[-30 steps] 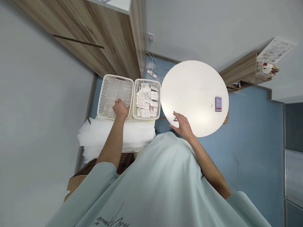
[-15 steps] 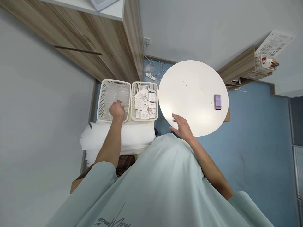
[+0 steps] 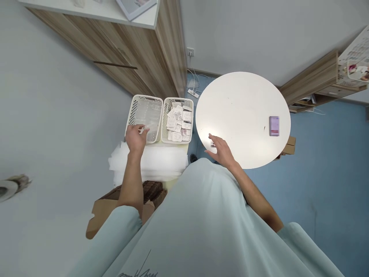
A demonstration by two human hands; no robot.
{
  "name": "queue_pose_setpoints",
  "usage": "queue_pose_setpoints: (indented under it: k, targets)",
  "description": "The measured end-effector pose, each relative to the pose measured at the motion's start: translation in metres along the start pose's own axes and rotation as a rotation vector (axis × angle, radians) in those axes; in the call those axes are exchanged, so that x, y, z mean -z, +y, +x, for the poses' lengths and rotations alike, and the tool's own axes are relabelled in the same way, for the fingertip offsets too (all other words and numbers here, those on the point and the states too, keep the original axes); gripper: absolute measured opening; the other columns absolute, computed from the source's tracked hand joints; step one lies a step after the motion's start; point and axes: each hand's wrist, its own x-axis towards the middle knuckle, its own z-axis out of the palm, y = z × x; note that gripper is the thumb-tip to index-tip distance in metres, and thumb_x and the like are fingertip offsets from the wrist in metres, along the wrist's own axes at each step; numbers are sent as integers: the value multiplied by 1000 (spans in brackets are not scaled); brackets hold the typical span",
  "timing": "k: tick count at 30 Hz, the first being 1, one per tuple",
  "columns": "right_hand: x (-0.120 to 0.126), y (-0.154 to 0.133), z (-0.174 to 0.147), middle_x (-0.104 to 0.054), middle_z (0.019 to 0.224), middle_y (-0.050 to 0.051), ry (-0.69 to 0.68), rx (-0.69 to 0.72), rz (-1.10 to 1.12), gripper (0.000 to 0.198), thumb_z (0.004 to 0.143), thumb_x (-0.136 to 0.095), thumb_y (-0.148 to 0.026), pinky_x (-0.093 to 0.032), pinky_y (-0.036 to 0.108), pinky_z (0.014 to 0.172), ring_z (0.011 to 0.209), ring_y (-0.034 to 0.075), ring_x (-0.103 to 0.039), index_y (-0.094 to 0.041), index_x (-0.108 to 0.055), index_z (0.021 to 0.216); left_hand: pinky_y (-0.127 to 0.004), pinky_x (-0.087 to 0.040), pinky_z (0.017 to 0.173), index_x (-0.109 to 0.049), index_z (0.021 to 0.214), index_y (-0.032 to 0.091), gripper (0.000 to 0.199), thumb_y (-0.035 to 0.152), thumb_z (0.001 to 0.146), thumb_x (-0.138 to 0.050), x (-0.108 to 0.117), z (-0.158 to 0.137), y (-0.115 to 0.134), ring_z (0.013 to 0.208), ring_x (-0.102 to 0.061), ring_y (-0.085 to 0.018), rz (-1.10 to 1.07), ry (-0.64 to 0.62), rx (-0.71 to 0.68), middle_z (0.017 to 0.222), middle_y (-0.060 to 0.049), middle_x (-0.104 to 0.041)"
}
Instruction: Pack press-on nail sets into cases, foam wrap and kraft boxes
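Note:
My left hand is over the near left corner of a white plastic basket. Its thumb and forefinger close on a small clear plastic piece, whose exact shape is hard to make out. Inside that basket lie several clear plastic items. My right hand is at the near left edge of a round white table, fingers apart and holding nothing. Beside its fingers, a small cluster of dark items rests on the tabletop, partly bounded by the hand.
A second white basket holds many printed white cards. White foam sheeting lies before the baskets, with a cardboard box below. A purple box sits on the table's right side. A wooden cabinet stands behind.
My left hand has drawn back from inside the left basket to its near left corner, pinching the clear piece. The view has shifted slightly; my right hand stays by the dark items.

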Motion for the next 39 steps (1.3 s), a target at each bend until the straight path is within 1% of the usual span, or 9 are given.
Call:
queue_pose_setpoints:
  k: [4,9,13,18,24,27,30,34,39]
  targets:
    - [21,3,4,-62,156,14,1,63,84,81,105,-65,-45,-49,59,119,145,36,-56,-31,-25,175,-39,-59,99,-77,108,16,36,47,89,-77,1,-42,53,103,-73,-26,-299,-164,31,112,-11,-78]
    - [57,9,-2,-53,166,11,-32,127,144,84,105,-67,-46,-43,61,126,153,37,-49,-35,-24,175,-43,-62,94,-81,107,15,71,77,70,-86,-24,-102,142,102,-75,-30,-690,-418,34,107,-14,-82]
    - [84,24,-19,-40,176,9,-45,179,144,88,104,-69,-42,-40,59,129,160,36,-41,-35,-20,176,-44,-62,94,-84,106,17,71,78,70,-86,-42,-139,206,102,-76,-31,-730,-553,-11,107,-13,-84]
    - [106,54,-48,-45,173,9,-49,144,152,88,104,-69,-36,-39,60,130,162,36,-39,-36,-19,177,-43,-62,95,-86,103,19,60,73,78,-84,-56,-160,263,104,-76,-32,-649,-639,-102,109,-12,-84]
    - [115,82,-76,-50,168,10,-54,83,145,92,101,-72,-28,-42,61,128,159,37,-42,-36,-20,176,-40,-62,92,-86,100,20,61,77,78,-82,-78,-172,296,99,-77,-31,-563,-738,-163,103,-10,-85]
    - [117,92,-87,-52,165,11,-29,22,245,97,99,-76,-32,-45,61,125,154,36,-48,-37,-18,176,-41,-62,93,-86,103,20,62,78,81,-78,-88,-180,305,100,-77,-31,-564,-749,-165,105,-11,-84]
    - [115,99,-96,-55,159,11,32,-79,452,105,94,-82,-41,-48,58,124,148,33,-54,-38,-17,176,-44,-61,99,-82,123,21,67,75,83,-79,-97,-191,310,114,-75,-34,-631,-790,-144,121,-13,-81]
    - [108,105,-104,-56,154,11,83,-227,765,114,86,-90,-54,-46,54,127,146,30,-55,-36,-22,175,-48,-56,113,-62,154,26,98,61,69,-96,-107,-212,313,145,-59,-38,-804,-817,-181,155,-15,-64]
    - [104,108,-112,-59,148,10,73,-293,933,110,76,-95,-61,-46,52,127,144,30,-57,-36,-41,169,-51,-52,120,-65,152,26,90,57,73,-95,-117,-230,314,147,-57,-37,-875,-749,-184,156,-14,-63]
